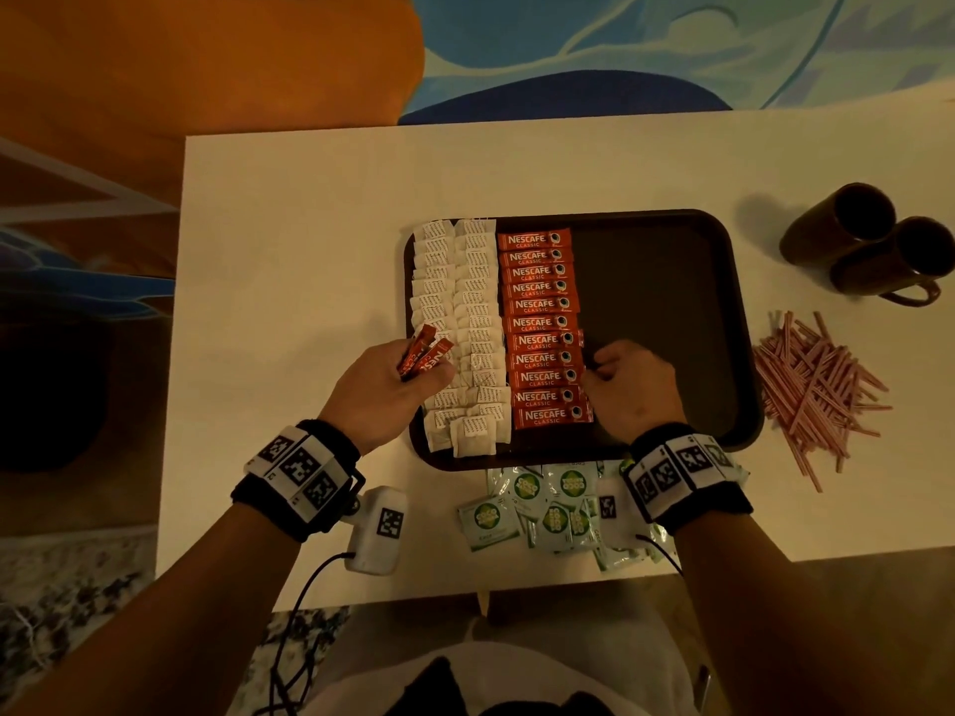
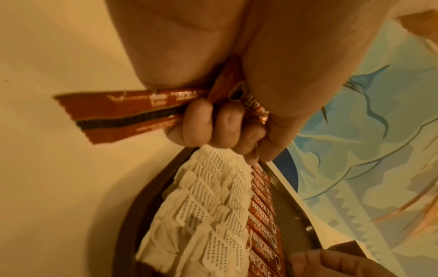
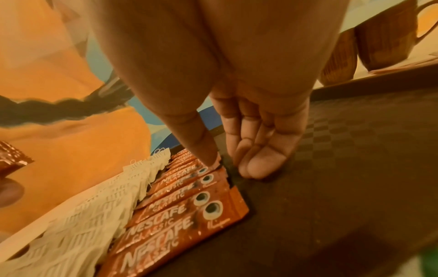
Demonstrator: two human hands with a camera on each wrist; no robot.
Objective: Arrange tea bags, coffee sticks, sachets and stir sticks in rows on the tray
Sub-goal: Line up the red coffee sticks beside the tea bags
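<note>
The dark tray (image 1: 666, 302) lies on a pale table (image 1: 310, 240). Its left part holds two columns of white tea bags (image 1: 460, 328), overlapping from far edge to near edge. Just right of them runs one column of red coffee sticks (image 1: 542, 328), each lying crosswise and touching its neighbours. The right half of the tray floor is bare, showing a chequered texture in the right wrist view.

The left hand (image 1: 382, 390) hovers over the tray's left edge, fingers curled round a small bundle of spare coffee sticks (image 1: 424, 354). The right hand (image 1: 633, 385) rests on the tray at the right ends of the lower sticks; its thumb tip presses one stick's end and the fingers (image 3: 260, 165) are straight, their tips on the tray floor. It grasps nothing.

Off the tray, green-and-white sachets (image 1: 542, 509) lie in a loose heap at the near edge of the table, a pile of pink stir sticks (image 1: 816, 390) lies to the right, and two dark mugs (image 1: 868, 240) lie on their sides beyond it. Behind the table is a surface painted orange and blue.

The sticks read "NESCAFE CLASSIC". The sachets bear a round green emblem whose writing is too small to read.
</note>
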